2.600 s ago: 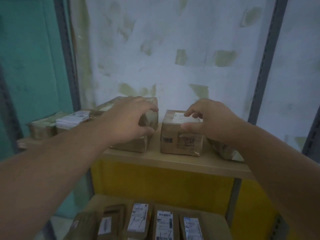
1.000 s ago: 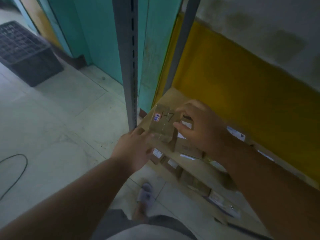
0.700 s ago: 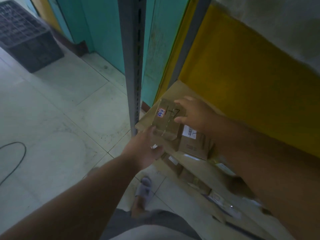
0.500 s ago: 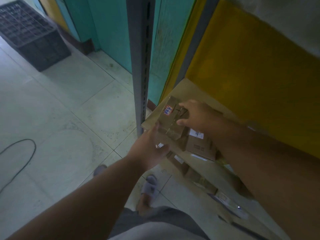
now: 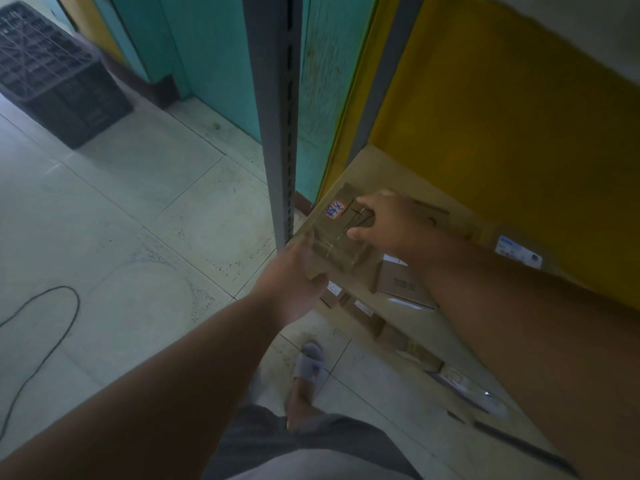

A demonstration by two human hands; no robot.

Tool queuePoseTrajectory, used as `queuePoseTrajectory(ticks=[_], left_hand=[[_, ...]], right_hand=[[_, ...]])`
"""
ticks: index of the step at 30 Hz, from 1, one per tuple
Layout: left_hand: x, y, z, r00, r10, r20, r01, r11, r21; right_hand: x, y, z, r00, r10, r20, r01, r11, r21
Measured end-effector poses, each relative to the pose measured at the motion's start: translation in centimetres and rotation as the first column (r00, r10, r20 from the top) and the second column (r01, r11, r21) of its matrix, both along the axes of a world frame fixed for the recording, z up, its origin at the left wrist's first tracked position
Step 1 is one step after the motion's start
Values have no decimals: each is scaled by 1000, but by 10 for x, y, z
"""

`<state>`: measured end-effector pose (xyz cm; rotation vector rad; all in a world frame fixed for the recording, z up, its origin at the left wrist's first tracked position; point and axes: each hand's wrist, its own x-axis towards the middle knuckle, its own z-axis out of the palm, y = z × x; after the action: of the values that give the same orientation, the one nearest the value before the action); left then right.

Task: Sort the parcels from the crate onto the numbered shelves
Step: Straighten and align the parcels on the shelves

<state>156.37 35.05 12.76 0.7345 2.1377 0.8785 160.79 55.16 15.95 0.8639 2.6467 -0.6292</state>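
Note:
A small brown cardboard parcel point(image 5: 334, 233) with a white sticker and dark handwritten marks sits at the left end of a wooden shelf board point(image 5: 377, 171). My left hand point(image 5: 294, 271) grips its near left edge. My right hand point(image 5: 388, 220) holds its top right side, thumb and fingers pinching it. Both hands are on the parcel. Another brown parcel point(image 5: 398, 282) with a printed label lies just to its right on the same board. The dark plastic crate point(image 5: 52, 74) stands on the floor at the far upper left.
A grey slotted shelf post point(image 5: 280, 116) rises just left of the parcel. A yellow back panel point(image 5: 512, 126) is behind the shelf. Several parcels point(image 5: 363, 310) lie on a lower board. A black cable point(image 5: 38, 341) loops on the tiled floor; my slippered foot point(image 5: 310, 362) is below.
I have turned from the upper shelf down to this lower one. Over the last second both hands have moved the marked parcel slightly back toward the shelf's left corner.

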Motion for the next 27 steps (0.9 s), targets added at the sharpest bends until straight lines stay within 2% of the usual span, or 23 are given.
queuePoseTrajectory(ticks=[6,8,12,15,21,23,27], left_hand=[[16,-12,-3,994,-3,111,0,1000,25],[28,-15,-8,988,-30,153,26,999,31],[60,-10,-10,977,-73,199,74,997,3],[73,8,-9,978,-82,190,85,996,-8],[91,54,-17,966,133,222,-120,990,-69],[103,64,-21,927,228,297,-213,974,-83],[117,71,-30,834,376,404,-405,914,-14]], right_hand=[[28,9,10,996,-88,-22,90,992,94],[46,17,17,994,-104,14,102,988,118],[65,40,31,986,-45,161,15,983,182],[56,62,33,978,-5,211,-34,983,180],[38,88,10,962,97,254,-148,970,191],[37,95,4,951,110,289,-177,961,214],[38,102,-8,939,141,313,-208,959,193]])
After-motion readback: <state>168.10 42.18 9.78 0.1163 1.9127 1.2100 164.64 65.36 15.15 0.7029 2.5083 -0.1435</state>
